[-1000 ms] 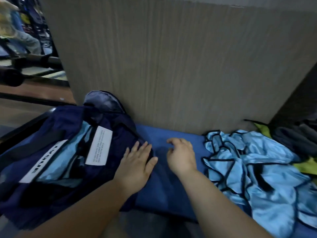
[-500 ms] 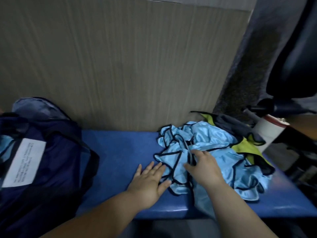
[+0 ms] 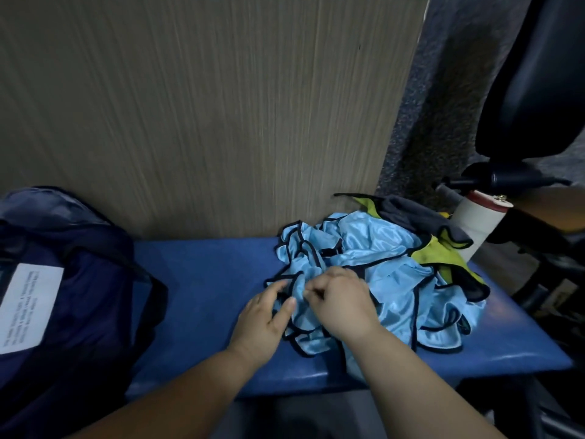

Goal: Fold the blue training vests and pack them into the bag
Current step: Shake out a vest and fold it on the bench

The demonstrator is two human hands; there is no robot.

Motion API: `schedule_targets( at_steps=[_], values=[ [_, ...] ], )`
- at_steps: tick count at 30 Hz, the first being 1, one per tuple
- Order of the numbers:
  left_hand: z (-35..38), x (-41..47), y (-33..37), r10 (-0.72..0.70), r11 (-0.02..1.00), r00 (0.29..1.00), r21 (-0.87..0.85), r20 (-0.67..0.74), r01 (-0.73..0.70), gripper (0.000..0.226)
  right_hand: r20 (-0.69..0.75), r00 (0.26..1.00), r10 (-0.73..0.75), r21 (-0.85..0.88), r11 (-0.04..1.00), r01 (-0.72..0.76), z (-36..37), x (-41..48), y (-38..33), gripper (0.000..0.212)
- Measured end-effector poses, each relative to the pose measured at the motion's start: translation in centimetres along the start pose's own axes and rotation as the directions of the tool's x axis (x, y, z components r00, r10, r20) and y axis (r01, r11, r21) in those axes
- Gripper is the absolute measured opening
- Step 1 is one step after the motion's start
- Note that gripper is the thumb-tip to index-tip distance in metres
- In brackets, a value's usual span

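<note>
Blue training vests (image 3: pixel 373 248), made of shiny light blue cloth edged in black, lie in a crumpled, unfolded heap on the right half of a blue padded surface (image 3: pixel 205 274). Both bare hands meet at the heap's near left edge. The left hand (image 3: pixel 266 318) has its fingers partly curled, with the thumb and forefinger closing on a black-trimmed edge of the cloth. Just beside it, the right hand (image 3: pixel 342 302) is bunched, its fingers curled in and pinching a fold of the same cloth. Both forearms reach in from the bottom of the view. A dark navy bag (image 3: pixel 79 296) sits at the left end of the surface, well apart from the heap, and a white label (image 3: pixel 30 308) with small print too blurred to read shows on it. Behind the heap, touching its far right side, lie a yellow-green garment (image 3: pixel 437 258) and a grey cloth (image 3: pixel 408 213). A white cylinder with a red top (image 3: pixel 478 217) stands just beyond them. A wood-grain panel (image 3: pixel 205 106) rises behind the surface, and a dark chair (image 3: pixel 531 74) stands at the far right.
</note>
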State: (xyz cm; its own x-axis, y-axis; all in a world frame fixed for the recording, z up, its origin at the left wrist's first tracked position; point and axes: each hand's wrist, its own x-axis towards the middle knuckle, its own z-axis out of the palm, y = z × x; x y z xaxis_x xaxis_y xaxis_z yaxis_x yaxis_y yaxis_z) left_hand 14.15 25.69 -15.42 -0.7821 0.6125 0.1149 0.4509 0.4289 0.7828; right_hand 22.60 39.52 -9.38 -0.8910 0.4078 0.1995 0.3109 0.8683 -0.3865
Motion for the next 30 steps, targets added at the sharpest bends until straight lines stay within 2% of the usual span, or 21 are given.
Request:
schedule_targets(
  at_steps=[2,5,8,11,13,14,16,17,19,21,24,27,28,30],
  values=[
    [-0.2,-0.1,0.2,-0.039,0.984,0.996,-0.177,-0.082,0.024,0.073,0.027,0.996,-0.091,0.075,0.993,0.088,0.3,-0.6,-0.9,0.019],
    [-0.6,-0.1,0.4,-0.105,0.93,0.985,-0.365,-0.139,0.047,0.076,0.072,0.985,-0.158,0.333,0.934,0.125,0.9,-1.5,-1.8,0.01],
    [-0.7,0.0,-0.2,-0.082,0.919,0.992,-0.392,-0.096,0.038,0.077,0.122,0.975,-0.186,0.535,0.84,0.094,1.0,-2.1,-2.2,0.019],
    [-0.6,0.1,-0.8,-0.013,0.952,0.996,-0.307,-0.091,-0.016,0.071,0.124,0.976,-0.179,0.599,0.798,0.07,0.4,-2.2,-2.0,0.02],
    [-0.4,0.1,-0.9,0.024,0.981,0.996,-0.192,-0.091,-0.042,0.076,0.03,0.996,-0.083,0.542,0.839,0.053,-0.2,-1.7,-1.3,0.011],
    [-0.4,0.1,-0.9,0.033,0.992,0.997,-0.116,-0.075,-0.042,0.079,-0.021,1.0,-0.015,0.453,0.891,0.023,-0.6,-1.3,-0.7,0.011],
    [-0.3,-0.2,-0.6,0.048,0.998,0.998,0.046,-0.028,-0.047,0.086,-0.053,0.993,0.104,0.187,0.978,-0.092,-1.8,-0.9,0.7,0.03],
    [-0.2,-0.4,-0.5,0.054,0.993,0.999,0.107,-0.006,-0.053,0.087,-0.019,0.987,0.162,0.077,0.984,-0.16,-2.4,-0.7,1.4,0.043],
    [-0.2,-0.6,-0.5,0.058,0.982,0.998,0.178,0.017,-0.06,0.091,0.072,0.962,0.265,-0.04,0.964,-0.262,-3.3,-0.6,2.6,0.066],
    [-0.2,-0.7,-0.6,0.051,0.977,0.998,0.205,0.023,-0.055,0.096,0.159,0.94,0.301,-0.107,0.952,-0.286,-3.1,-0.5,3.5,0.078],
    [-0.1,-0.8,-0.5,0.057,0.975,0.998,0.216,0.017,-0.06,0.089,0.286,0.91,0.299,-0.117,0.954,-0.277,-2.2,-0.5,4.0,0.078],
    [-0.2,-1.1,-0.5,0.081,0.985,0.997,0.151,-0.011,-0.078,0.087,0.287,0.916,0.279,-0.113,0.96,-0.257,-2.2,-0.4,3.9,0.063],
    [-0.3,-1.2,-0.6,0.101,0.988,0.994,0.117,-0.028,-0.097,0.084,0.271,0.923,0.274,-0.073,0.962,-0.264,-2.4,-0.4,3.8,0.055],
    [-0.4,-1.3,-0.9,0.171,0.982,0.984,0.087,-0.049,-0.167,0.074,0.221,0.938,0.267,0.151,0.941,-0.303,-2.9,-0.3,3.7,0.041]
  ],
)
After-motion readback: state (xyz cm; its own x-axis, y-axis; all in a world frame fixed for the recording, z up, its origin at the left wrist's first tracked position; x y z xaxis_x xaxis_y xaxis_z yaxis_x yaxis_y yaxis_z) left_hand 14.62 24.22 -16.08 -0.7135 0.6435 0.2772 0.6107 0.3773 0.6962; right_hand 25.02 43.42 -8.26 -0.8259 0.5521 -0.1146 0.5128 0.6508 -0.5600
